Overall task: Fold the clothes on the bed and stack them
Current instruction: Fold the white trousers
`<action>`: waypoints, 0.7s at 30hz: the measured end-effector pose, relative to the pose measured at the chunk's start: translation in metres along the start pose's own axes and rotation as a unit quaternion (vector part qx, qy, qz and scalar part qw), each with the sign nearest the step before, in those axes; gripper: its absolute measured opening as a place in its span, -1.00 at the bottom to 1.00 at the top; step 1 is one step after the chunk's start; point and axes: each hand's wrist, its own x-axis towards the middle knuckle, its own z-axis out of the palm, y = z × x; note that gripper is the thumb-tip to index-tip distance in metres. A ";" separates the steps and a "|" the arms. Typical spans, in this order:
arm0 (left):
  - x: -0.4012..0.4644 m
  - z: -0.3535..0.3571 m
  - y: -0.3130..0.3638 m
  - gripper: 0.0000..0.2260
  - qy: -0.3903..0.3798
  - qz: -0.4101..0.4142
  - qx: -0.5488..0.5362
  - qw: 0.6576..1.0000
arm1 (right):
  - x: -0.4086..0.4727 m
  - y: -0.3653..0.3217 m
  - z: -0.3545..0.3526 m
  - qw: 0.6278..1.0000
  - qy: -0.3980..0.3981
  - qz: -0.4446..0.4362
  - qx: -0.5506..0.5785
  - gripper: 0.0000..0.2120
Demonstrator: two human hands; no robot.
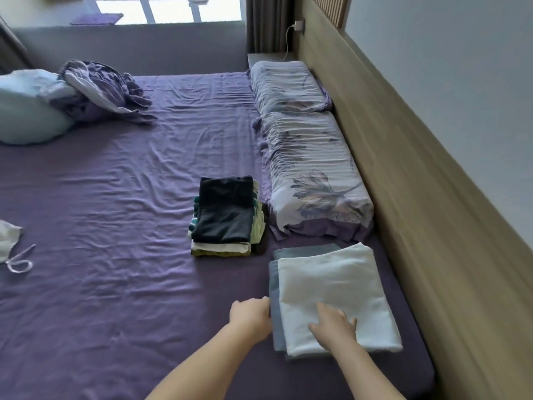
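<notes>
A folded white towel (pixel 340 287) lies on a folded grey-blue cloth (pixel 274 287) at the near right of the purple bed (pixel 115 226). My right hand (pixel 331 323) rests flat on the white towel's near end, fingers spread. My left hand (pixel 251 313) is at the left edge of the grey-blue cloth, fingers curled against it. A stack of folded clothes (pixel 225 217) with a black piece on top stands further up the bed. A crumpled purple and white garment (pixel 101 90) lies at the far left.
Two floral pillows (pixel 311 157) line the wooden headboard (pixel 418 197) on the right. A pale blue pillow (pixel 26 108) sits at the far left. A white piece with a string (pixel 11 249) lies at the left edge. A charger cable (pixel 291 36) hangs by the curtain.
</notes>
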 end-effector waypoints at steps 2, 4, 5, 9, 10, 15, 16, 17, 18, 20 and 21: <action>-0.015 -0.016 -0.029 -0.67 0.016 -0.033 -0.012 0.999 | -0.009 -0.028 -0.012 0.999 0.023 -0.036 -0.025 -0.58; -0.032 -0.029 -0.059 -0.66 0.033 -0.065 -0.027 0.997 | -0.019 -0.059 -0.023 0.995 0.050 -0.073 -0.049 -0.60; -0.042 -0.034 -0.074 -0.65 0.040 -0.081 -0.034 0.995 | -0.024 -0.077 -0.027 0.992 0.063 -0.092 -0.057 -0.60; -0.090 -0.045 -0.139 -0.64 0.057 -0.135 -0.072 0.987 | -0.049 -0.152 -0.027 0.977 0.093 -0.166 -0.097 -0.59; -0.104 -0.045 -0.156 -0.64 0.063 -0.149 -0.085 0.983 | -0.058 -0.171 -0.023 0.973 0.096 -0.185 -0.104 -0.59; -0.187 -0.024 -0.251 -0.65 0.087 -0.213 -0.128 0.965 | -0.111 -0.271 0.014 0.952 0.088 -0.258 -0.143 -0.66; -0.205 -0.017 -0.271 -0.65 0.088 -0.227 -0.131 0.961 | -0.123 -0.291 0.023 0.946 0.086 -0.272 -0.151 -0.71; -0.223 -0.008 -0.290 -0.66 0.089 -0.242 -0.135 0.957 | -0.137 -0.311 0.034 0.942 0.083 -0.285 -0.158 -0.74; -0.242 0.001 -0.310 -0.66 0.092 -0.258 -0.139 0.952 | -0.151 -0.331 0.045 0.936 0.084 -0.299 -0.167 -0.74; -0.282 0.022 -0.347 -0.65 0.099 -0.289 -0.153 0.940 | -0.182 -0.368 0.071 0.920 0.096 -0.329 -0.189 -0.70; -0.301 0.033 -0.365 -0.65 0.101 -0.303 -0.160 0.934 | -0.198 -0.385 0.085 0.913 0.104 -0.341 -0.197 -0.69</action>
